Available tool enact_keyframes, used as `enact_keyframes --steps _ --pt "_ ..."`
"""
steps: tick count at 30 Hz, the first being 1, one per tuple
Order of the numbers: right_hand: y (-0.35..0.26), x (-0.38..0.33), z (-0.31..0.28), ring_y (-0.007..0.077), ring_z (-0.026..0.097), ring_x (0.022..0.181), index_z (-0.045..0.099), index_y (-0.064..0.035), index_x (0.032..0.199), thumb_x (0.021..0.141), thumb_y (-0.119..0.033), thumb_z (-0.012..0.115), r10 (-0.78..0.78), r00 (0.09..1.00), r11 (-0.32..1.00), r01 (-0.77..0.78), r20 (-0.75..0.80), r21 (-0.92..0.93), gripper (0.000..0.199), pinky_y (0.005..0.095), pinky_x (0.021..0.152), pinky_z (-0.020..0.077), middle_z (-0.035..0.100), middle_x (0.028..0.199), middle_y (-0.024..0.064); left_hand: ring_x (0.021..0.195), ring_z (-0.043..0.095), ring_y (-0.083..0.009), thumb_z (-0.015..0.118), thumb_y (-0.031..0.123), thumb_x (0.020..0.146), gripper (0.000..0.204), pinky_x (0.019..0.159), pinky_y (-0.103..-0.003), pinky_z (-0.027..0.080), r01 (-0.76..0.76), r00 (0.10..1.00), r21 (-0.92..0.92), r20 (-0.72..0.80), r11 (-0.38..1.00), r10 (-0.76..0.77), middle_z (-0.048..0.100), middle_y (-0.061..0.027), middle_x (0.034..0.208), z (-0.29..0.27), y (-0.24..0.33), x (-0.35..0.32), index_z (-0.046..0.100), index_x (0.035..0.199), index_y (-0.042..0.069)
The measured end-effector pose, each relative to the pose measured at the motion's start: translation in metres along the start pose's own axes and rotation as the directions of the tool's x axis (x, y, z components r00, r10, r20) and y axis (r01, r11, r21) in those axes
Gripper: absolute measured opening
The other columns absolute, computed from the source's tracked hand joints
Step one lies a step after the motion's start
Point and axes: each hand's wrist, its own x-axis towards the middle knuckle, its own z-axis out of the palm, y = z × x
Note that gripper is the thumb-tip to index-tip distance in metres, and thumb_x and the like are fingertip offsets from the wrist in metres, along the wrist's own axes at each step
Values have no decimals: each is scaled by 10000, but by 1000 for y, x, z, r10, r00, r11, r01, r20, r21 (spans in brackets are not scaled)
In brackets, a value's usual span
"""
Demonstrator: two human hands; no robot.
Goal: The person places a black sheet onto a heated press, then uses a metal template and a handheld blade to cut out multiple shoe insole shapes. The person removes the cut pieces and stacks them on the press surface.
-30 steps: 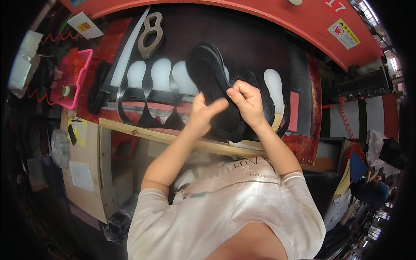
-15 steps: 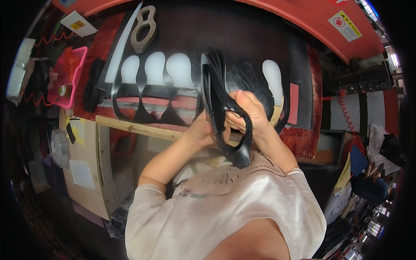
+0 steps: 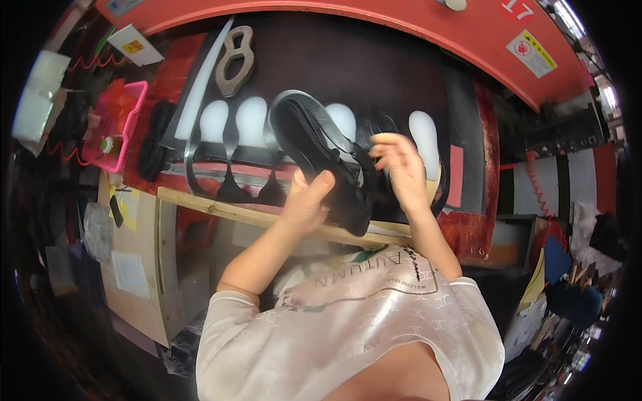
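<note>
My left hand (image 3: 309, 200) is closed around the lower part of a thick bundle of black sole-shaped pieces (image 3: 301, 130), thumb on top. The bundle is raised over the near edge of the worktable, its rounded end tilted up and away. Right of it, my right hand (image 3: 402, 167) has its fingers apart and loosely bent, slightly blurred, close to the bundle's dark edge strips; I see nothing in it. Beneath lies a black sheet (image 3: 231, 142) with sole-shaped cutouts, through which a white surface (image 3: 251, 120) shows. The bundle hides part of the sheet.
A figure-eight metal cutting die (image 3: 234, 67) lies at the far left of the dark table. A red machine beam (image 3: 374, 25) spans the back. A pink basket (image 3: 137, 120) stands at left. A wooden strip (image 3: 207, 206) runs along the front edge.
My right hand has come off the black bundle, opened and moved right. My left hand has turned the bundle flatter, so its broad face shows. The view has shifted slightly.
</note>
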Motion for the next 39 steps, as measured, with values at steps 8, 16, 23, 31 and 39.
enact_keyframes --steps 8,16,23,31,39 --pt "-34 -12 22 136 555 1038 517 15 1205 890 -70 650 142 880 982 -181 453 44 352 278 890 450 606 1128 79 665 620 -164 625 307 945 347 619 -333 495 -313 950 778 253 544 185 656 -113 744 1 47 -3 650 937 -39" --pt "-33 20 -73 82 565 724 624 40 930 752 -308 782 217 713 974 -110 666 -199 421 240 623 434 630 794 30 774 625 -447 528 467 953 499 711 -500 502 70 950 972 -133 -225 -281 621 -258 770 -38 172 -73 611 983 -24" --pt "11 37 -42 66 484 787 583 8 966 885 -190 640 214 893 961 -121 397 -247 222 214 708 393 555 830 -23 754 585 -204 614 364 934 408 676 -366 469 366 928 929 -368 -49 -63 610 -141 823 -123 254 -84 576 1087 -12" --pt "21 38 -13 44 473 762 595 5 980 901 -244 674 279 891 959 -237 357 -158 272 193 687 384 563 844 -35 745 601 -109 643 250 929 287 662 -293 488 456 877 882 -469 120 110 654 -37 814 -214 324 -56 644 1012 -25" --pt "11 38 1 41 485 757 596 -12 983 904 -227 670 314 928 949 -298 200 -105 241 192 690 387 582 846 -36 657 505 -32 690 228 903 310 572 -192 416 426 874 780 -485 458 14 563 66 774 -313 374 11 612 1158 72"
